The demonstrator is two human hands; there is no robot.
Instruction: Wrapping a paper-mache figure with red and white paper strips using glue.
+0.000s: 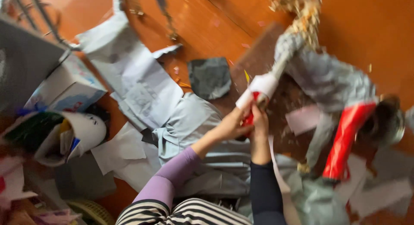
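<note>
**Both hands on a broom handle, floor littered with paper**

Orange-brown floor (366, 18), blurry frame, camera tilted. Clutter all over it: white paper sheets (138, 82) from 10 to 9 o'clock of my hands, a dark grey scrap (210, 77) at 11 o'clock, pale grey cloth (194, 125) directly under my forearms.

Left hand (233, 125), purple sleeve, and right hand (258, 117), dark navy sleeve, are pressed together side by side, both closed around the lower end of a broom handle (262, 88). Grip area is red, with a white wrap just above my fingers. Exact finger placement: cannot tell, too much blur.

Handle runs up toward 1 o'clock to a straw broom head (302, 9) near the top edge.

At 3 o'clock, near my hands: a grey garment (327, 82) and a glossy red piece (345, 141). Well apart at 9 o'clock: a cardboard box (64, 87) and a white bucket stuffed with rolled paper (86, 130).
</note>
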